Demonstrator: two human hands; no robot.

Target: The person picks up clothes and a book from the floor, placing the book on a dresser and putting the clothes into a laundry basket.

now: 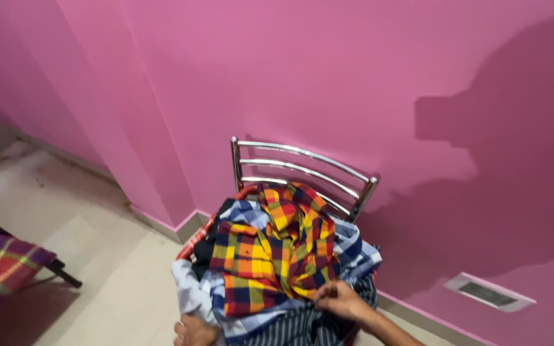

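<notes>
My right hand (341, 300) is closed, fingers pinching the lower edge of the checked shirt (270, 256) that lies on top of the clothes pile (251, 314) on the metal chair (302, 173). My left hand (193, 332) rests at the pile's front edge; its grip cannot be told.

one chair (302, 170), two hands (341, 300), several garments (270, 256)
</notes>
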